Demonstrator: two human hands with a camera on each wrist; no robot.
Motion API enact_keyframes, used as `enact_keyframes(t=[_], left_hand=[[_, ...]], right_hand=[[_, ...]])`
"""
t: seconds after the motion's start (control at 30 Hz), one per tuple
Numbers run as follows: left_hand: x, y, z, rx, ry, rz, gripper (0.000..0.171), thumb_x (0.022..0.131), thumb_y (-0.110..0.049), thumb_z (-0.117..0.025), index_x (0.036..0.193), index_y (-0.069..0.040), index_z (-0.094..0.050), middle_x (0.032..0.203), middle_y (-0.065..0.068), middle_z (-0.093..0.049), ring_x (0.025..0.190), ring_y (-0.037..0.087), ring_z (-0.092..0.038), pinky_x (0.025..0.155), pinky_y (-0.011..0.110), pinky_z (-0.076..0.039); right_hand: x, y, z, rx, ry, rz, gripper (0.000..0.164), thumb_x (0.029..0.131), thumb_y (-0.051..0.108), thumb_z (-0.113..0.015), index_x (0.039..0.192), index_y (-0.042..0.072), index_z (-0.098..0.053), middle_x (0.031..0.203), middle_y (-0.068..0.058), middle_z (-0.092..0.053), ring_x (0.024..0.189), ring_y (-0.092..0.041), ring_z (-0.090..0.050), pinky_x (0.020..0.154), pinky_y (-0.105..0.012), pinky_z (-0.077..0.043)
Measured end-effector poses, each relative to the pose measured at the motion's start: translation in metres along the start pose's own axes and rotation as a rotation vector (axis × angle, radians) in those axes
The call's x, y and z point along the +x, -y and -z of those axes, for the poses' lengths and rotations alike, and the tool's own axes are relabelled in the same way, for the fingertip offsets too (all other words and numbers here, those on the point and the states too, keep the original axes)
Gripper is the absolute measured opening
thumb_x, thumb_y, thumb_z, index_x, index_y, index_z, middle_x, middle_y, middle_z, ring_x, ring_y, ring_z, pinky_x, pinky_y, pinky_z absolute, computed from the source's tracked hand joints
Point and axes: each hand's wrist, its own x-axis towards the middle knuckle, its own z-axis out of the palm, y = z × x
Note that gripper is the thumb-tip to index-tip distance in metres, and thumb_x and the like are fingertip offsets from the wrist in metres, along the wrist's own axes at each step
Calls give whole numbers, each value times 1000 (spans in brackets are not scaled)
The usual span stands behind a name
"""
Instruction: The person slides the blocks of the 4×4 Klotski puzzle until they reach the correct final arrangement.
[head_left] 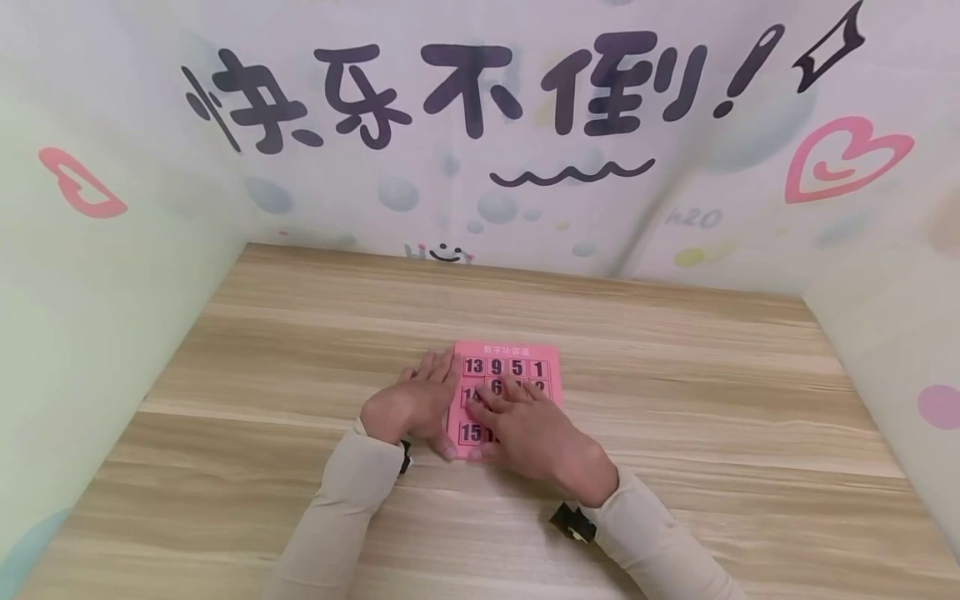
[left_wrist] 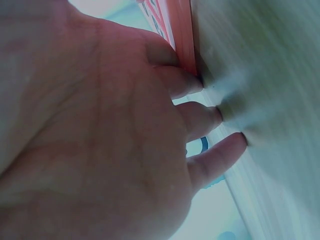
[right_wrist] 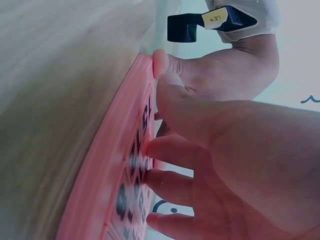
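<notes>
A pink number sliding puzzle [head_left: 506, 350] lies on the wooden table, with tiles such as 13, 9, 5 and 1 along its far row. Beside its left edge rests my left hand [head_left: 420, 404], thumb at the near left corner. In the left wrist view, fingertips [left_wrist: 235, 142] of that hand reach down to the tabletop next to the puzzle's pink side [left_wrist: 182, 35]. Over the puzzle spreads my right hand [head_left: 532, 429], its fingertips on the tiles and hiding several of them. The right wrist view shows its fingers [right_wrist: 170, 187] extended against the tile face [right_wrist: 122, 200].
Wood-grain tabletop [head_left: 712, 400] surrounds the puzzle. A printed cloth backdrop [head_left: 480, 208] with large black characters stands behind the table, and pale side panels [head_left: 90, 333] flank it. Dark wrist devices [head_left: 573, 523] sit at both light sleeves.
</notes>
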Motion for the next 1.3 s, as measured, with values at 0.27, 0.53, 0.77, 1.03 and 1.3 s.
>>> enact_keyframes(t=[0.27,0.53,0.77,1.03,1.3], left_hand=[[-1,0,-1,-1,-8,2,132,67,-38,-88,159,-4,0,167,13,6,153,34,7,124,50,-6],[-1,0,-1,-15,-6,8,132,66,-36,-88,159,-3,0,167,13,6,153,34,8,124,51,-5],[-1,-1,0,-26,-5,10,131,67,-35,-88,159,-3,-1,167,13,7,153,34,9,124,51,-4],[-2,0,0,-11,-15,2,131,67,-35,-89,159,-3,-2,167,14,5,153,35,7,124,51,-6],[-1,1,-1,-5,-12,3,131,67,-37,-88,159,-4,0,167,14,6,153,35,8,124,50,-6]], right_hand=[[-4,3,1,-37,-5,24,66,96,59,-49,150,22,-44,159,-2,-35,148,-37,-27,120,-54,-23],[-6,5,2,-54,-11,32,64,96,56,-52,149,22,-46,158,-2,-39,146,-37,-31,118,-54,-28],[-8,7,4,-53,-7,41,64,96,56,-53,149,20,-47,157,-3,-39,146,-37,-31,117,-54,-29],[-9,8,4,-58,7,38,66,95,59,-51,149,20,-47,157,-3,-39,147,-37,-30,117,-54,-30],[-10,6,8,-40,19,38,66,97,58,-50,152,22,-42,160,-1,-35,148,-36,-27,119,-54,-26]])
